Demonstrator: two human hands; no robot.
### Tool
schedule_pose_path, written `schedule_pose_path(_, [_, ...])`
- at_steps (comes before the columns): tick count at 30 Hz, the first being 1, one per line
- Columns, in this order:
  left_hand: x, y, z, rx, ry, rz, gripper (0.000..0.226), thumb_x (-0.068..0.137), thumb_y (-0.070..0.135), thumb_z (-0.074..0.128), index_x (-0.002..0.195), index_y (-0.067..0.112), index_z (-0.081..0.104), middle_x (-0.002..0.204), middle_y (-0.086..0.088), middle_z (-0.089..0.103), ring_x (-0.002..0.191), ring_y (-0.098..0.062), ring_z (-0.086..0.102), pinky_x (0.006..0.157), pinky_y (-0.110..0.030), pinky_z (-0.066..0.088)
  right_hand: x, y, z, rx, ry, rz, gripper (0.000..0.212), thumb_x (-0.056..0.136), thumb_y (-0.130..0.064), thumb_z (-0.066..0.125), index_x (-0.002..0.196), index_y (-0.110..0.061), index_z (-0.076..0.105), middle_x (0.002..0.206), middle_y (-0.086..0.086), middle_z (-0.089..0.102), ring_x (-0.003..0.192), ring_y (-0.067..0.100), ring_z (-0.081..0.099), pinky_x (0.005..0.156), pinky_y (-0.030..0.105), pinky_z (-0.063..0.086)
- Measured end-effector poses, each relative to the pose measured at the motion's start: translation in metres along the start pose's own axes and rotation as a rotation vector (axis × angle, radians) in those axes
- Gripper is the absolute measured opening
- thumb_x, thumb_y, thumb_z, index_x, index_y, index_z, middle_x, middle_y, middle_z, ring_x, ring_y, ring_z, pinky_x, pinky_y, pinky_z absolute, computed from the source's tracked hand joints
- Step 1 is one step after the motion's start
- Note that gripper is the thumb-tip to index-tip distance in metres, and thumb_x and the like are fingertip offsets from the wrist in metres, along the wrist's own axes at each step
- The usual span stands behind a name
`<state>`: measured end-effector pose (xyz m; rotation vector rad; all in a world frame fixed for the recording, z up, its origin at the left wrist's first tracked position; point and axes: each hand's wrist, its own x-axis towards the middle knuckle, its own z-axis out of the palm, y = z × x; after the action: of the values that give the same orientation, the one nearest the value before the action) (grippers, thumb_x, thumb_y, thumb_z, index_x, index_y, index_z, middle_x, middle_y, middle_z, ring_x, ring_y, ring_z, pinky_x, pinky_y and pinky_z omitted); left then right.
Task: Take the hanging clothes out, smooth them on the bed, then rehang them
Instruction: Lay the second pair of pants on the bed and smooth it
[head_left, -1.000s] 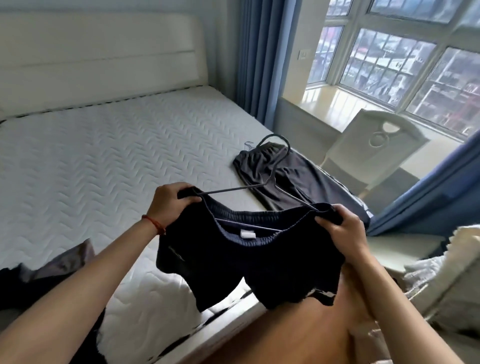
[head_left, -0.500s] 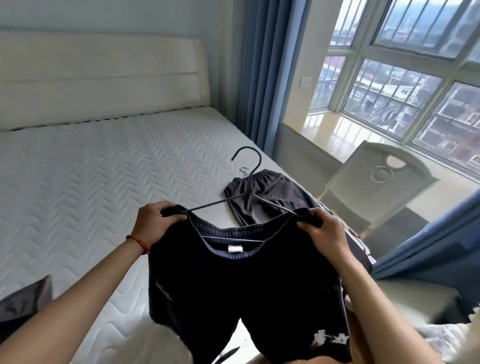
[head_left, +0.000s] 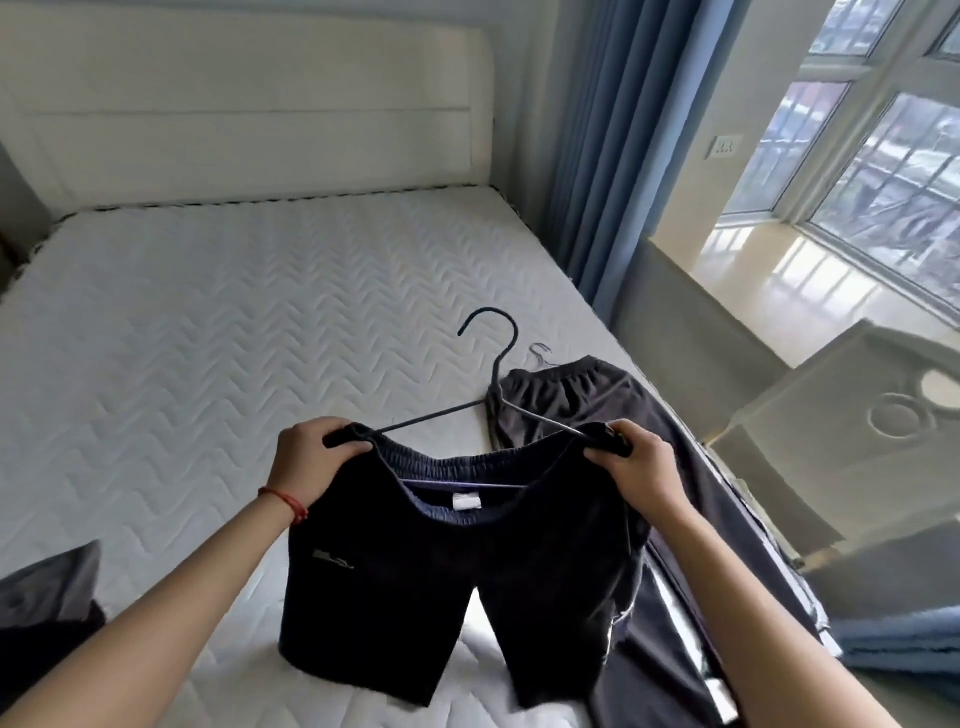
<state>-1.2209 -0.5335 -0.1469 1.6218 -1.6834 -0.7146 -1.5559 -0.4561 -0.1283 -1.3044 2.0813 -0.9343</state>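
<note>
The left hand (head_left: 306, 457) and the right hand (head_left: 631, 462) each grip one end of a black wire hanger (head_left: 493, 374) together with the waistband of a pair of dark navy shorts (head_left: 447, 566); the fingers of both hands are curled tight round cloth and hanger ends. The shorts hang in the air above the near part of the bed (head_left: 208, 338), with the leg hems down at, or just above, the mattress. The waistband appears stretched over the hanger's shoulders, so this garment looks nearly mounted, and the remaining move for it would be to carry it back to the rail, which is out of view.

Just behind the shorts, a pair of grey trousers (head_left: 597, 405) lies flat along the right edge of the bed, seemingly smoothed but with no hanger visibly in it. A further dark garment (head_left: 47, 603) sits bunched at the lower left corner. At least those two pieces seem left to rehang.
</note>
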Motion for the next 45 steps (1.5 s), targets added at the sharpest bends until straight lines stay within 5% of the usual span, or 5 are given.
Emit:
schedule_pose_path(10, [0.061,-0.022,0.05,0.103,0.127,-0.227,0.024,0.07,0.011,0.077,0.093,0.003,0.072,0.095,-0.012,0.071,0.085,-0.014,0.058,0.064,0.011,0.032,0.146,0.029,0.059,0.023,-0.274,-0.055,0.022,0.074,-0.016,0.074,0.095,-0.018,0.067,0.079,-0.006,0.064,0.079,0.012,0.058,0.071,0.023,0.04])
schedule_pose_path(24, [0.172,-0.176,0.152,0.235,0.099,-0.315,0.026,0.073,0.018,0.075,0.093,0.002,0.072,0.095,-0.017,0.071,0.093,-0.031,0.063,0.078,-0.027,0.041,0.279,0.103,0.227,-0.079,-0.327,-0.026,0.026,0.078,-0.018,0.07,0.103,-0.014,0.065,0.096,0.004,0.067,0.091,0.02,0.058,0.078,0.029,0.043])
schedule_pose_path(33, [0.171,-0.264,0.21,0.536,-0.039,-0.343,0.067,0.077,0.031,0.07,0.135,0.011,0.042,0.14,-0.015,0.043,0.128,-0.036,0.039,0.101,-0.047,0.035,0.285,0.156,0.323,-0.29,-0.287,0.003,0.069,0.085,-0.027,0.062,0.143,-0.011,0.029,0.142,0.015,0.042,0.131,0.03,0.039,0.107,0.04,0.03])
schedule_pose_path(41, [-0.008,-0.317,0.214,0.478,0.067,-0.701,0.052,0.076,0.012,0.071,0.124,0.0,0.053,0.129,-0.028,0.05,0.117,-0.048,0.047,0.094,-0.058,0.041,0.102,0.212,0.318,-0.004,-0.318,0.277,0.03,0.086,-0.009,0.06,0.103,-0.033,0.055,0.09,-0.008,0.066,0.085,0.004,0.059,0.086,0.025,0.044])
schedule_pose_path(45, [-0.079,-0.325,0.196,0.58,0.138,-0.889,0.065,0.072,0.04,0.051,0.121,-0.001,0.053,0.121,-0.033,0.052,0.107,-0.053,0.05,0.084,-0.061,0.043,0.01,0.23,0.327,0.038,-0.562,0.542,0.037,0.083,-0.013,0.064,0.062,-0.042,0.059,0.056,-0.013,0.061,0.051,0.0,0.052,0.058,0.01,0.043])
